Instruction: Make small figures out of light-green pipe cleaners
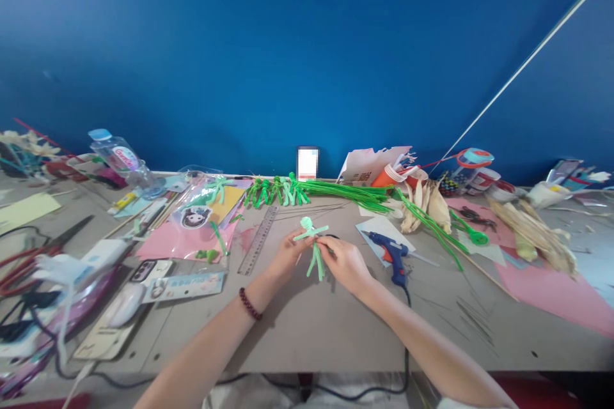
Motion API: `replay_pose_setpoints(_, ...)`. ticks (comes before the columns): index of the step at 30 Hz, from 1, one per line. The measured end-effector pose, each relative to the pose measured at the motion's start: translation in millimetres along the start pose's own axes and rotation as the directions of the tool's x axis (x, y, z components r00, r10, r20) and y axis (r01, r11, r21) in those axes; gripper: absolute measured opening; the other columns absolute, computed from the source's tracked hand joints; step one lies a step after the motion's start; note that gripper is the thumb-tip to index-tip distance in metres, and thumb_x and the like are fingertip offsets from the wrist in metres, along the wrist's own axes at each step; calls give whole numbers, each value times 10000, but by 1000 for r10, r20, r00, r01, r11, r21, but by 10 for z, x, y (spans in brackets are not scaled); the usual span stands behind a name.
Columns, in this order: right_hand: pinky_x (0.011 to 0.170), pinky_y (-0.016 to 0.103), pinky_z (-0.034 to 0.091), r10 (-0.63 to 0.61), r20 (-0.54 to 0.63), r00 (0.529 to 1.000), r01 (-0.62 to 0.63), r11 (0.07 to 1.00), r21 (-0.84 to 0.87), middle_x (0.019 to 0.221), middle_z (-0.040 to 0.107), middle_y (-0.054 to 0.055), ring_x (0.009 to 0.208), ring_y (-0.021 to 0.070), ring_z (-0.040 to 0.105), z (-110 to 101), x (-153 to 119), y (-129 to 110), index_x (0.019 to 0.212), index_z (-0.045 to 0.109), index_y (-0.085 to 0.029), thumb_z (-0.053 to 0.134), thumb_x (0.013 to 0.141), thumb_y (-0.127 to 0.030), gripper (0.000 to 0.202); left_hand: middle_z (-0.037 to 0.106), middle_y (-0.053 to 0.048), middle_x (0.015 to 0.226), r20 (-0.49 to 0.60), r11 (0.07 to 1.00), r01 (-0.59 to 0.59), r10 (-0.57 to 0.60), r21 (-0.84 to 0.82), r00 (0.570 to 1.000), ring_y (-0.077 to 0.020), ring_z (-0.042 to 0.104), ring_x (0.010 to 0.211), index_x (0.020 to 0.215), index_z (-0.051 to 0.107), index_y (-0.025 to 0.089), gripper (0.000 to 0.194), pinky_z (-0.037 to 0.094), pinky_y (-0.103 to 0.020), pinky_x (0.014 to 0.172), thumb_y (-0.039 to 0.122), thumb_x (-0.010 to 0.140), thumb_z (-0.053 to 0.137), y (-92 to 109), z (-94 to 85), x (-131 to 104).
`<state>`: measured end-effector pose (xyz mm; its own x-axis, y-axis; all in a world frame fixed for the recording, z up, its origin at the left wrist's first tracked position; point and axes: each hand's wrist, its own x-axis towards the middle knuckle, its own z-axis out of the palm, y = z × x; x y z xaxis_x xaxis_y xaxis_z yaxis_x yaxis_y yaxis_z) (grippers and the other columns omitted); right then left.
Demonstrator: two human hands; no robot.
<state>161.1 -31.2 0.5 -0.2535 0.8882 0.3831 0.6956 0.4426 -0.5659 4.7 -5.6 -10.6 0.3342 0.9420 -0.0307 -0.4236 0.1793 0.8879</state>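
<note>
A light green pipe-cleaner figure (314,265) with a round head, two arms and two legs is held upright over the middle of the table. My left hand (288,254) pinches it at the body from the left. From the right, the fingers of my right hand (341,260) close on its middle just below the arms. Fingers cover part of the figure's waist. Behind it, several finished-looking green pipe-cleaner figures (275,190) stand in a row, beside a bundle of long green pipe cleaners (355,190).
A blue glue gun (394,255) lies on paper at the right, its cord running to the front edge. A steel ruler (258,239) is left of my hands. Farther left are scissors (52,246), a plastic bottle (122,156) and a white mouse (125,305). Dried husks (537,236) lie right.
</note>
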Motion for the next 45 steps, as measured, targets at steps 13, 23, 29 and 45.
replay_pose_setpoints(13, 454, 204, 339, 220, 180, 959, -284, 767, 575, 540, 504, -28, 472, 90, 415, 79, 84, -35, 769, 627, -160, 493, 845, -430, 311, 662, -60, 647, 127, 983, 102, -83, -150, 988, -162, 582, 635, 723, 699, 125, 302, 426, -296, 703, 419, 675, 745, -42, 16, 27)
replay_pose_setpoints(23, 478, 207, 375, 254, 181, 950, -310, 728, 612, 551, 542, -21, 477, 95, 477, 3, 93, 17, 725, 590, -168, 514, 833, -426, 290, 680, -95, 849, 177, 984, 149, -131, -96, 975, -202, 609, 799, 967, 691, 139, 313, 426, -321, 758, 390, 788, 634, 35, 42, -3)
replay_pose_setpoints(29, 592, 225, 406, 9, -85, 996, -13, 999, -43, 744, 673, 50, 650, 152, 609, -43, 14, 34, 891, 650, -174, 421, 901, -238, 238, 666, -73, 852, 16, 988, 52, -55, 145, 998, -183, 589, 811, 826, 693, 157, 237, 428, -276, 704, 372, 728, 683, 75, 68, -3)
replay_pose_setpoints(45, 656, 223, 425, -84, -124, 989, 66, 987, -144, 929, 692, 66, 828, 160, 641, 1, -28, -75, 958, 649, -205, 385, 934, -211, 265, 655, -42, 818, -92, 980, -89, 106, 178, 990, -185, 553, 796, 813, 709, 184, 167, 408, -286, 763, 330, 732, 695, 43, 73, -30)
